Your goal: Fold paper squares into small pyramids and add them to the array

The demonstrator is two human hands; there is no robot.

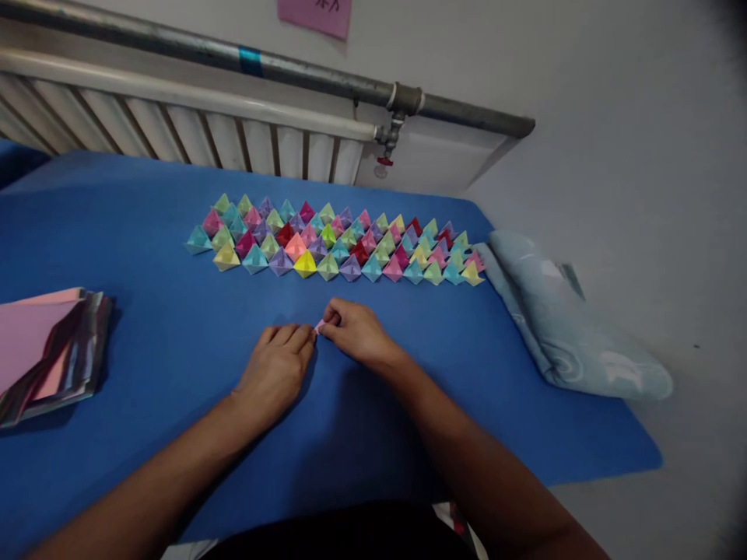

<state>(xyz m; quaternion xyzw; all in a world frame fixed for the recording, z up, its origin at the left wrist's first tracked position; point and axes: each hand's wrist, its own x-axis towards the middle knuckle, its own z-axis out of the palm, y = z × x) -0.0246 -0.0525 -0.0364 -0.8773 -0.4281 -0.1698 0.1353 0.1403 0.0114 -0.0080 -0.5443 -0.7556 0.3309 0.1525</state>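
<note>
A small pink paper piece [319,327] lies between my hands on the blue surface, mostly hidden by fingers. My right hand [355,330] pinches its right end between thumb and curled fingers. At its left end, my left hand [278,362] rests palm down with its fingers together, their tips against the paper. Beyond both hands, several rows of small folded paper boats [304,263] in many colours stand close together.
A stack of coloured paper [40,342] sits at the left. A rolled pale blue cloth [560,319] lies along the right edge of the blue surface [175,435]. Behind it are a white radiator [192,132] and a metal pipe [327,82] on the wall.
</note>
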